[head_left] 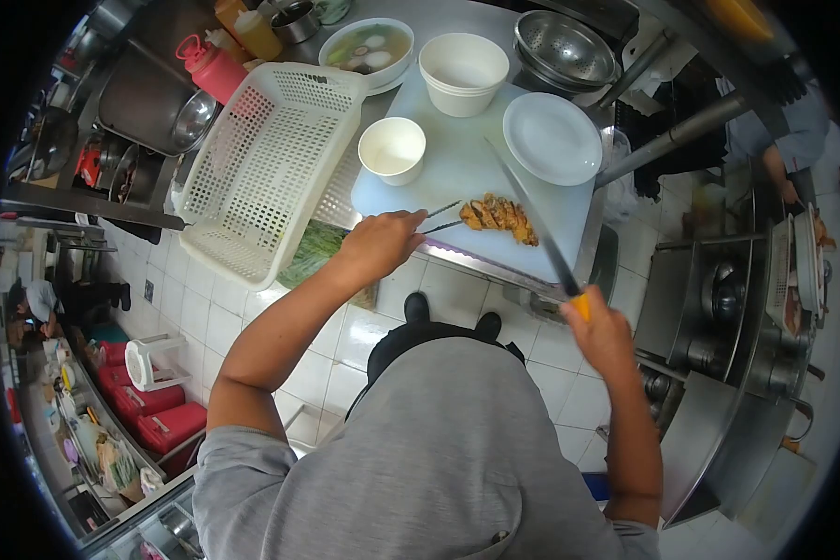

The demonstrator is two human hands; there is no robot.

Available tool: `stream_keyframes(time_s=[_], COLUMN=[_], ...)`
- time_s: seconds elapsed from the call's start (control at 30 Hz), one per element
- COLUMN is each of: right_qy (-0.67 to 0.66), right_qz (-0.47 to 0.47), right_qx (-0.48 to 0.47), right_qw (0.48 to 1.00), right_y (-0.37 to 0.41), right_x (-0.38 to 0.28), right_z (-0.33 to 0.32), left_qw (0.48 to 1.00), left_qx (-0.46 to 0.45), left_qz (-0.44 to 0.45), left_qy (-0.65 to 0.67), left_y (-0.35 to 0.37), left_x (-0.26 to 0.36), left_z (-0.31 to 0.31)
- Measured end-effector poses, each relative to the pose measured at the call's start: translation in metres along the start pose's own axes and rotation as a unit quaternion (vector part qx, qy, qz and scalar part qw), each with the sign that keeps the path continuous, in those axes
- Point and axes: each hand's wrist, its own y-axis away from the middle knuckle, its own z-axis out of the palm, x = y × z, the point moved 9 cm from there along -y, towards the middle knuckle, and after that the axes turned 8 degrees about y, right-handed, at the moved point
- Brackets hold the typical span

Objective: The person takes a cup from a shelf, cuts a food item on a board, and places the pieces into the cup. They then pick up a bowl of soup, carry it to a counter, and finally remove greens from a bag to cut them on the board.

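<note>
My left hand (383,245) is closed round metal tongs (445,217), whose tips point at the left end of a sliced piece of browned meat (499,219). The meat lies on a pale cutting board (448,177). In my right hand (599,327) is the yellow handle of a long knife (539,219); its blade slants up and left over the board, close by the meat's right side. A small white bowl (392,151) stands left on the board. Behind are stacked white bowls (463,75) and a white plate (553,138).
A white perforated basket (269,168) sits left of the board. Farther back are a soup bowl (367,54), metal colanders (567,49) and a red bottle (212,70). A metal bar (672,138) crosses at right. Other people appear at both sides.
</note>
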Motion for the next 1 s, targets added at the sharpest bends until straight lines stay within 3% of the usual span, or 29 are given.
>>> stream_keyframes(time_s=[0.23, 0.33, 0.4, 0.43, 0.5, 0.53, 0.6, 0.73, 0.87, 0.97, 1.0], right_qy=[0.047, 0.016, -0.006, -0.006, 0.017, 0.018, 0.074, -0.010, 0.026, 0.044, 0.047], right_qz=[-0.115, -0.130, -0.144, -0.141, -0.147, -0.145, -0.165, -0.199, -0.116, -0.069, -0.061], right_qx=[0.106, 0.127, 0.175, 0.177, 0.188, 0.190, 0.283, 0.240, 0.139, 0.083, 0.063], right_qw=[0.987, 0.983, 0.974, 0.974, 0.971, 0.971, 0.942, 0.950, 0.983, 0.993, 0.995], right_y=[-0.055, -0.077, -0.085, -0.091, -0.096, -0.094, -0.079, -0.080, -0.099, -0.105, -0.106], right_x=[0.035, 0.033, 0.029, 0.031, 0.029, 0.022, -0.005, -0.039, -0.042, -0.041, -0.041], right_z=[0.001, 0.007, 0.008, 0.016, 0.027, 0.025, 0.008, 0.025, 0.048, 0.054, 0.057], left_qw=[0.996, 0.984, 0.960, 0.960, 0.976, 0.968, 0.966, 0.957, 0.944, 0.954, 0.966], left_qx=[0.023, 0.087, 0.118, 0.116, 0.209, 0.252, 0.259, 0.279, 0.305, 0.263, 0.205], left_qz=[-0.012, -0.042, -0.135, -0.131, -0.047, -0.011, -0.016, 0.005, 0.067, 0.131, 0.153], left_qy=[0.089, 0.147, 0.217, 0.217, 0.040, 0.016, 0.007, -0.081, -0.108, -0.059, -0.027], left_y=[0.010, 0.009, 0.005, -0.001, -0.012, -0.020, -0.036, -0.053, -0.041, -0.028, -0.028], left_x=[-0.003, -0.013, -0.019, -0.016, -0.004, -0.002, -0.001, -0.008, 0.012, 0.041, 0.047], left_z=[-0.004, -0.009, -0.004, 0.004, 0.009, 0.013, 0.019, 0.033, 0.025, 0.009, 0.012])
